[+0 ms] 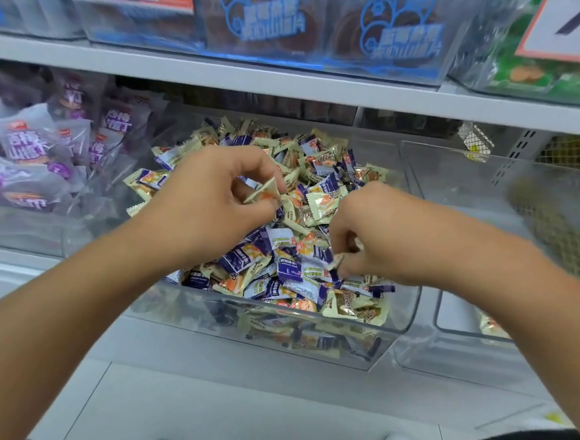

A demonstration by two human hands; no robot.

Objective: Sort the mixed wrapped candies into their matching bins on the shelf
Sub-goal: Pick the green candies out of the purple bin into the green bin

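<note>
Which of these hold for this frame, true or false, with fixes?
1. The left hand pinches a cream wrapped candy. True.
2. The clear plastic middle bin holds only purple candies. False: cream and purple wrappers are mixed.
3. The right hand rests outside that bin. False: it is over the candy pile, fingers curled on a cream-edged wrapper.
4. The clear left-side bin holds larger purple-printed translucent packets. True.

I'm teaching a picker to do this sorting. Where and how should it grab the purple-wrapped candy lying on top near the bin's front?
Probably pinch the purple-wrapped candy across its puffed middle, coming straight down from above. It lies flat on top of the pile in the clear bin, and its crimped ends are partly tucked under neighbouring wrappers.
</note>
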